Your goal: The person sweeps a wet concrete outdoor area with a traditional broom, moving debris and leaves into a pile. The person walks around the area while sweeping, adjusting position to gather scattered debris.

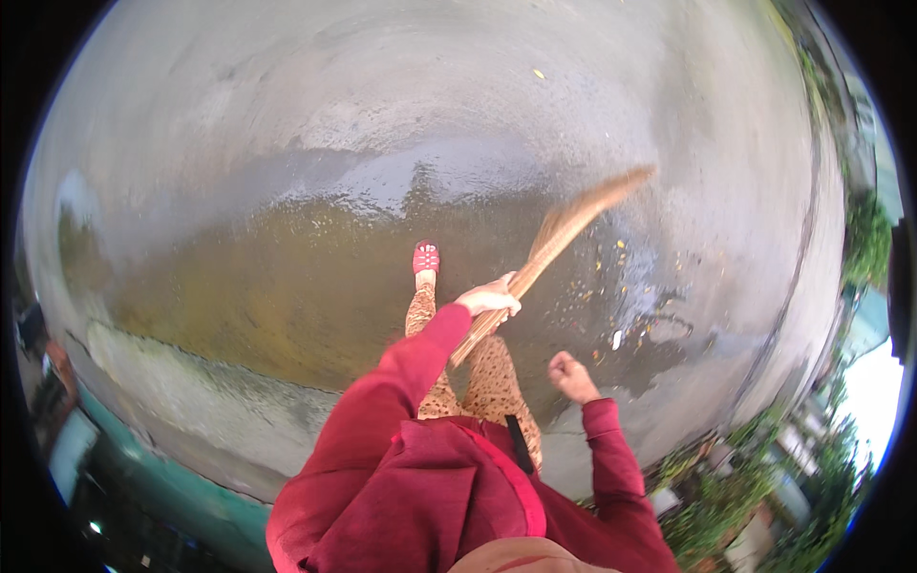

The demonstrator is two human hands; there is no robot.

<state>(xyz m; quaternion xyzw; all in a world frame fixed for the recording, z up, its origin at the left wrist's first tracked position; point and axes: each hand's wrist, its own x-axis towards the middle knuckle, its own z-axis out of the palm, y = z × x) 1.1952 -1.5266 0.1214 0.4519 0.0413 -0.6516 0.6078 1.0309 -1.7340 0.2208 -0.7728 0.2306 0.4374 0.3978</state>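
Observation:
My left hand (490, 298) is wrapped round the lower part of a straw broom (564, 229) in front of my legs. The broom slants up to the right, its bristles fanned out and slightly blurred above the wet ground. My right hand (573, 375) hangs apart from it on the right, fingers curled in, with nothing visible in them. A red sandal (426, 256) is on my forward foot, which stands at the edge of a shallow puddle (287, 286).
Small leaves and bits of litter (616, 286) lie scattered on the wet concrete to the right. A raised concrete strip (191, 382) runs along the near left. Green plants (716, 506) and rubble border the near right. A ground crack (793, 277) curves along the right side.

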